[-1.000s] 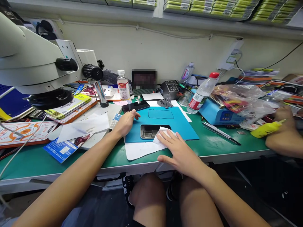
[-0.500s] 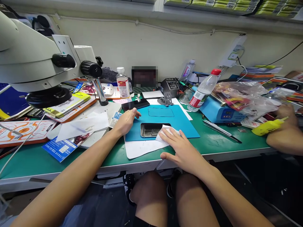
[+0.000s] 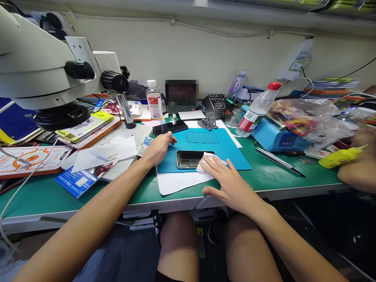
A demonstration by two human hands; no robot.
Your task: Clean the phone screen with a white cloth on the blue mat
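Clearly, as observed in the head view, the right hand (image 3: 225, 178) is laid out flat, fingers extended, covering part of a white wipe (image 3: 200, 167). The wipe lies over the right end of a dark, glossy phone (image 3: 185, 154), which rests near the front edge of a blue mat (image 3: 236, 158). The left hand (image 3: 160, 149) is at the mat's left side, fingers loosely curled; whether it grips anything I cannot tell. Just behind it lies a second black phone (image 3: 174, 127). A thin black rounded outline (image 3: 202, 137) is noted on the mat, behind the first phone. A white sheet (image 3: 176, 185) shows from under the mat's front edge, upon a green surface (image 3: 141, 196). To the right, slender tools (image 3: 277, 161) lie before a blue device (image 3: 268, 137); a red-capped bottle (image 3: 254, 115) leans beside it. At far right, a co-worker's hand (image 3: 357, 156), blurred, is at a yellow bottle (image 3: 336, 158). A microscope (image 3: 44, 74) occupies the left.
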